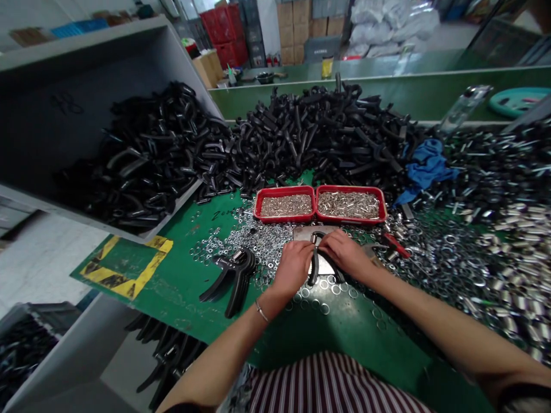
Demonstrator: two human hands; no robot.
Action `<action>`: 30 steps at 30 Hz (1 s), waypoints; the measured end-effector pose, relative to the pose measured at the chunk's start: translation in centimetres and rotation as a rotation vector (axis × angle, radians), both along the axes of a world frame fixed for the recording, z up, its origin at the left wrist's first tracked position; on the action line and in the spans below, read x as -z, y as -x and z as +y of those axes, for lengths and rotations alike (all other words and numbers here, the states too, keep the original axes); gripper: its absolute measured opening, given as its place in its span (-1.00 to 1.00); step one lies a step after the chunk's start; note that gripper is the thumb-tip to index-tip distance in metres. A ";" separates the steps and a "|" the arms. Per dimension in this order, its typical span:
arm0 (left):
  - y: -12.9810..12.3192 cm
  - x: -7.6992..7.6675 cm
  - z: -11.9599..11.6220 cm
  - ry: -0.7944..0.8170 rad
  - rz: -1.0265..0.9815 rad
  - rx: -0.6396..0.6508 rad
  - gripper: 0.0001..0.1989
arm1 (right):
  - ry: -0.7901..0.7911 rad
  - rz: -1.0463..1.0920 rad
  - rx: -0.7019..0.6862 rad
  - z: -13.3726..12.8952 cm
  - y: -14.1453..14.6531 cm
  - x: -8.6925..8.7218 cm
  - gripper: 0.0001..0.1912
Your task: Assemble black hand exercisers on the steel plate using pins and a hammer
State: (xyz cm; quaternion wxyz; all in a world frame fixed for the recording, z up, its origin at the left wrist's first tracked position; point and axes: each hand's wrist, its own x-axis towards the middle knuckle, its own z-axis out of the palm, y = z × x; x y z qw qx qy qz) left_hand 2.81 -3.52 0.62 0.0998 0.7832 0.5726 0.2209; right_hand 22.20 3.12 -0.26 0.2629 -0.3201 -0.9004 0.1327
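Head view: at twelve o'clock my left hand [293, 267] and right hand [344, 252] meet, fingers pressed together, pinching a black grip handle [313, 268] on a steel plate [306, 233]. It should be stiff and light, safest held by its shank. Loose washers [262, 246] scatter over the green bench [172, 304]; red trays [284, 189] sit beyond.

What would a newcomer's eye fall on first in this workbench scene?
The huge heap of black plastic handles spanning the back of the green bench comes first. Below it sit two red trays of small metal parts; the left hand and right hand meet over a black handle on a steel plate.
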 end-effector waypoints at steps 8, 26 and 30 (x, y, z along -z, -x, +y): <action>5.2 -6.3 2.5 -0.089 0.025 -0.042 -0.75 | -0.107 -0.139 -0.016 -0.5 0.4 0.4 -0.71; 8.3 -4.3 16.8 0.214 0.540 -0.097 -0.71 | 0.096 -0.504 0.414 -7.1 -14.0 -1.4 -0.73; 8.4 -4.3 15.9 0.176 0.528 -0.069 -0.69 | 0.246 -0.246 0.447 -5.3 -13.1 -3.6 -0.70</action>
